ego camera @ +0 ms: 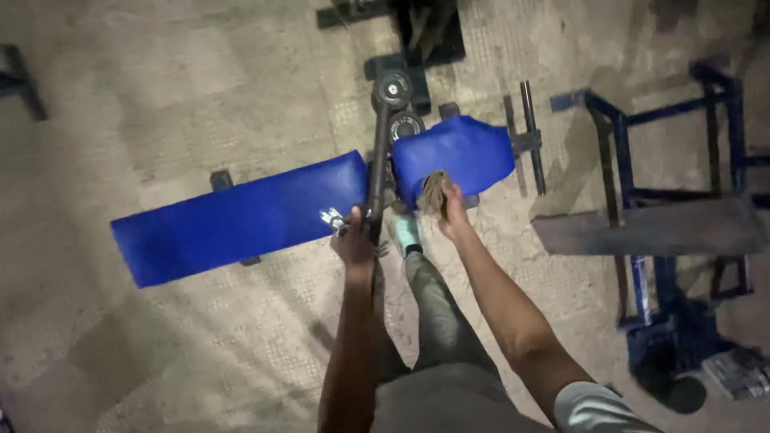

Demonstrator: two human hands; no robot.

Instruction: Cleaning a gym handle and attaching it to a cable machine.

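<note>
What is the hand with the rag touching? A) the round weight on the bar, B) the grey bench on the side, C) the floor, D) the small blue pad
D: the right hand presses a crumpled rag onto the small blue pad, while the left hand grips the dark bar beside it.

A dark bar crosses the blue bench; a brownish rag lies on its seat pad.
</note>
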